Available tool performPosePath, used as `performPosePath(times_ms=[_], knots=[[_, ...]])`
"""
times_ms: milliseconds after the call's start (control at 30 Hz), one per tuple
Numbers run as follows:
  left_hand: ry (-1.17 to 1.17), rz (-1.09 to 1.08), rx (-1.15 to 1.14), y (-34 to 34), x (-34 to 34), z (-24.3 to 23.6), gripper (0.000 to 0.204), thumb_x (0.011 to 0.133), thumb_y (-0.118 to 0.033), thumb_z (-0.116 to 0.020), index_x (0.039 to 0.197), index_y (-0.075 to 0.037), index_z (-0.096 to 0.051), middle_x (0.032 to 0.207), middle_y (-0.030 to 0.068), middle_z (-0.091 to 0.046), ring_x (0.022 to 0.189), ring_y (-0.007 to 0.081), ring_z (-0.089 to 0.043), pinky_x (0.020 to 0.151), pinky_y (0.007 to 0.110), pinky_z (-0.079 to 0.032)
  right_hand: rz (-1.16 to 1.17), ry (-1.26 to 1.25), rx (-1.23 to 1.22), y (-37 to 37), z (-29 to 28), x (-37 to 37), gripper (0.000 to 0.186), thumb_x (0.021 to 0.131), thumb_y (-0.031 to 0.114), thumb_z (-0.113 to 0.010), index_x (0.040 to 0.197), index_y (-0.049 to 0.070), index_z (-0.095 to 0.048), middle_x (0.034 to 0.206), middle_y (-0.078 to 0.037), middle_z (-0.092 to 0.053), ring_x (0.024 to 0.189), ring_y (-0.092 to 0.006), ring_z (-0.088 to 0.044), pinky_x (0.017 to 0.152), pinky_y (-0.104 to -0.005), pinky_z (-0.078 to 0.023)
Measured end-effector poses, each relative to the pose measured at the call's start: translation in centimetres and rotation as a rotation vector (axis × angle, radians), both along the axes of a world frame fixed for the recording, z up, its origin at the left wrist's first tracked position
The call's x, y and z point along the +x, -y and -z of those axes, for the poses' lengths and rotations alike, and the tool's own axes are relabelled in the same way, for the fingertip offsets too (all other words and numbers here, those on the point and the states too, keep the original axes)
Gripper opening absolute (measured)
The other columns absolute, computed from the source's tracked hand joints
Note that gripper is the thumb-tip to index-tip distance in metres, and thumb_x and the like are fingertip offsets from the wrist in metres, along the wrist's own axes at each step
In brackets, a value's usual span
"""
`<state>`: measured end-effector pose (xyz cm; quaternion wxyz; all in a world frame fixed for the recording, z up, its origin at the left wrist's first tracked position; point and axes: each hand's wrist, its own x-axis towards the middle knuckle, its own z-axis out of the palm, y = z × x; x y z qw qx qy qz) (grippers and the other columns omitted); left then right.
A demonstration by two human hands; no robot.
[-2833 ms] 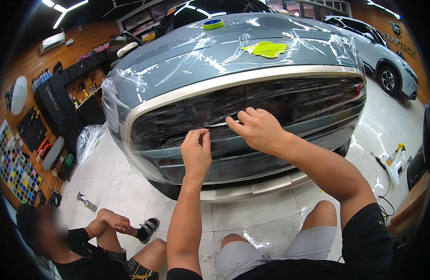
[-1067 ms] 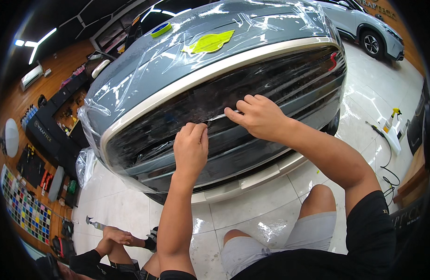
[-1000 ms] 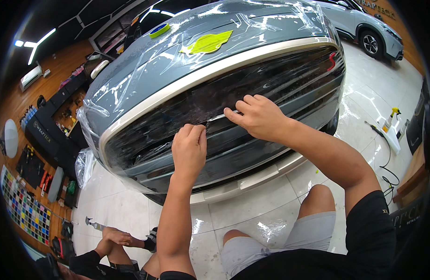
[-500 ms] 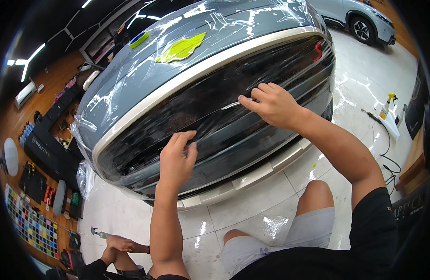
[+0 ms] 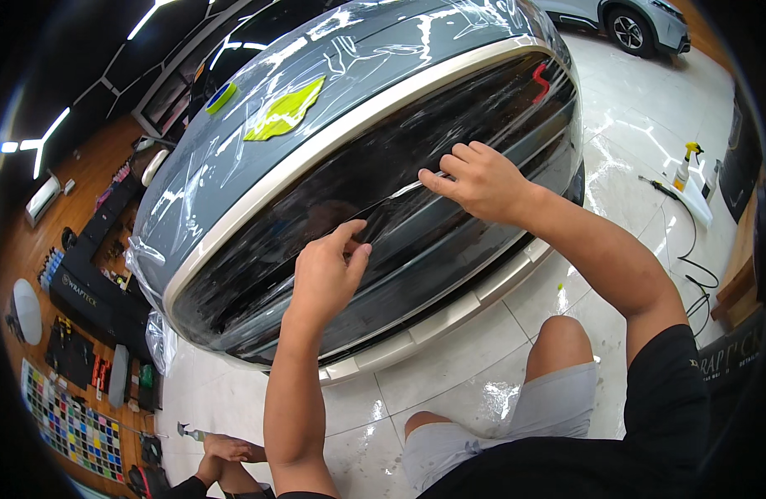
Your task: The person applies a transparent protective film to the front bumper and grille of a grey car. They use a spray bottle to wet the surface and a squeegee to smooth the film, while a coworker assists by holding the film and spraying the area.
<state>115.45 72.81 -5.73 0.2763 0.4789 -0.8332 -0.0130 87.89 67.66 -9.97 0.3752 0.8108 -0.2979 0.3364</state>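
Clear film (image 5: 404,190) lies over the dark front panel (image 5: 399,137) of a grey car, with a raised edge running as a bright line between my hands. My right hand (image 5: 483,185) is closed, thumb and forefinger pinching that edge. To the left, my left hand (image 5: 331,270) is at the film's lower side. Its thumb stands apart from its bent fingers, whose tips are near or against the panel; contact is hard to make out. A pale trim band (image 5: 258,179) frames the panel above.
On the film-covered hood (image 5: 208,162) lie a lime-green cloth (image 5: 287,110) and a green tape roll (image 5: 221,98). Another person's hands (image 5: 229,449) show at lower left, near a spray bottle (image 5: 191,432). A yellow-topped spray bottle (image 5: 685,166) and a black hose (image 5: 691,249) are at right.
My left hand has moved right and slightly up, closer to my right hand, which keeps its pinch on the film. The whole view has shifted a little.
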Motion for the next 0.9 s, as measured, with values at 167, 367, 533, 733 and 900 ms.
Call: performPosePath(times_ms=[167, 367, 533, 733, 900], knots=[[0.000, 0.062, -0.033, 0.7, -1.9, 0.1, 0.021, 0.083, -0.015, -0.063, 0.100, -0.003, -0.066, 0.083, 0.0166, -0.067, 0.071, 0.0306, -0.064, 0.068, 0.037, -0.050, 0.022, 0.001, -0.023, 0.3, 0.1, -2.4, 0.033, 0.080, 0.011, -0.054, 0.112, 0.010, -0.062, 0.079, -0.003, -0.052, 0.076, -0.0189, -0.051, 0.068, -0.0313, -0.041], [0.010, 0.065, 0.057, 0.8, -4.7, -0.2, 0.024, 0.083, -0.009, -0.063, 0.104, 0.002, -0.064, 0.085, 0.0177, -0.068, 0.078, 0.0258, -0.067, 0.075, 0.033, -0.050, 0.068, -0.003, -0.009, 0.5, 0.5, -5.1, 0.032, 0.080, 0.010, -0.055, 0.112, 0.010, -0.062, 0.080, -0.003, -0.053, 0.077, -0.0189, -0.051, 0.069, -0.0318, -0.041], [0.049, 0.055, 0.055, 1.3, -6.8, -0.5, 0.023, 0.082, -0.010, -0.064, 0.102, 0.001, -0.063, 0.084, 0.0173, -0.068, 0.072, 0.0283, -0.064, 0.069, 0.035, -0.049, 0.078, 0.024, -0.038, 0.9, 0.9, -7.7, 0.033, 0.079, 0.011, -0.055, 0.111, 0.011, -0.061, 0.080, -0.003, -0.052, 0.077, -0.0189, -0.051, 0.070, -0.0318, -0.041], [0.091, 0.076, 0.075, 2.1, -9.7, -0.4, 0.034, 0.082, -0.011, -0.064, 0.115, 0.000, -0.062, 0.091, 0.0181, -0.069, 0.070, 0.0282, -0.064, 0.069, 0.035, -0.050, 0.130, 0.023, -0.046, 1.6, 1.6, -10.8, 0.033, 0.078, 0.011, -0.056, 0.111, 0.011, -0.061, 0.079, -0.003, -0.052, 0.077, -0.0191, -0.051, 0.070, -0.0320, -0.041], [0.087, 0.105, 0.120, 2.6, -12.3, -0.9, 0.038, 0.082, -0.011, -0.063, 0.117, 0.002, -0.060, 0.097, 0.0178, -0.069, 0.070, 0.0267, -0.064, 0.072, 0.035, -0.050, 0.153, 0.023, -0.056, 2.0, 1.7, -12.8, 0.033, 0.079, 0.011, -0.055, 0.112, 0.012, -0.061, 0.079, -0.003, -0.051, 0.078, -0.0195, -0.051, 0.071, -0.0329, -0.041]])
